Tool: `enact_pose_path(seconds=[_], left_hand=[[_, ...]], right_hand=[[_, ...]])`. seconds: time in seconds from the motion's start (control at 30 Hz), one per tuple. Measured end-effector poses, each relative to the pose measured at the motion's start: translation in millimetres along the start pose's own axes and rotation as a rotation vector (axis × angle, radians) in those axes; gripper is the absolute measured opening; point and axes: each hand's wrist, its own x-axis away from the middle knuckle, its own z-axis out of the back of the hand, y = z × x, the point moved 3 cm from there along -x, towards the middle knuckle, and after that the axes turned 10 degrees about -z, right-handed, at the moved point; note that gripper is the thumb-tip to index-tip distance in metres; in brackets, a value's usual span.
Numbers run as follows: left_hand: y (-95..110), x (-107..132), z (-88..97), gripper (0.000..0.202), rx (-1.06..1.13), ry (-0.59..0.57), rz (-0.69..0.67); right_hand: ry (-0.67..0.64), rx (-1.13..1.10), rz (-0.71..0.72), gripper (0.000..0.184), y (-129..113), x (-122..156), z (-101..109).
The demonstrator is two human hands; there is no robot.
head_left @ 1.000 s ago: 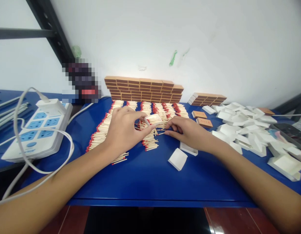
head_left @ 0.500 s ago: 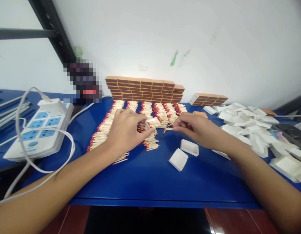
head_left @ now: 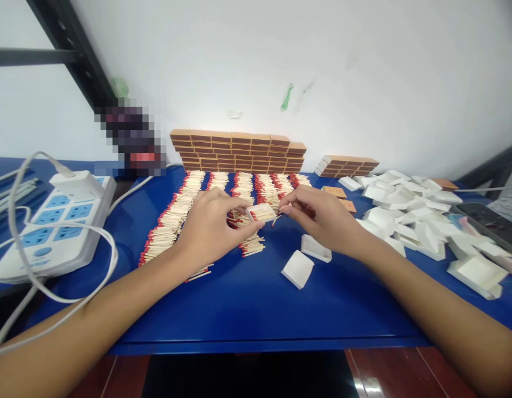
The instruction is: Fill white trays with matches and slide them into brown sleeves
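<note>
My left hand (head_left: 214,222) grips a small white matchbox tray (head_left: 267,213) between thumb and fingers. Red-headed matches lie inside that tray. Just right of it, my right hand (head_left: 312,213) is closed in a pinch on a match (head_left: 276,220), whose tip points down and left; whether more than one is in the pinch I cannot tell. Long rows of loose matches (head_left: 165,232) lie under and behind my left hand. Two white trays rest below my right hand: one on its side (head_left: 316,250), the other (head_left: 298,270) nearer the front edge.
Stacked matchboxes (head_left: 239,152) line the wall, with a smaller stack (head_left: 349,166) to their right. A heap of white trays (head_left: 417,213) covers the right side, beside a dark phone (head_left: 488,224). At left sits a power strip (head_left: 52,237) with a white cable (head_left: 113,254) crossing my left forearm.
My right hand has moved left with the match, up close to the tray in my left hand. The camera view has turned slightly to the right.
</note>
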Motion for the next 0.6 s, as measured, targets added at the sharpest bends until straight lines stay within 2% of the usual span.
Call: enact_pose_path(seconds=[0.1,0.3,0.47,0.6], left_hand=[[-3,-3,6.2,0.030,-0.037,0.035,0.055],[-6,-6,13.1,0.031,-0.097,0.093,0.066],[-4,-5,12.3,0.029,-0.111,0.083,0.057],[-5,-5,11.9,0.029,-0.124,0.077,0.058]], right_hand=[[-0.006,0.038,-0.027,0.014,12,-2,3],[-0.183,0.087,-0.033,0.013,21,-3,-5],[-0.172,0.074,-0.023,0.010,19,-3,-6],[-0.206,0.091,-0.033,0.019,19,-3,-6]])
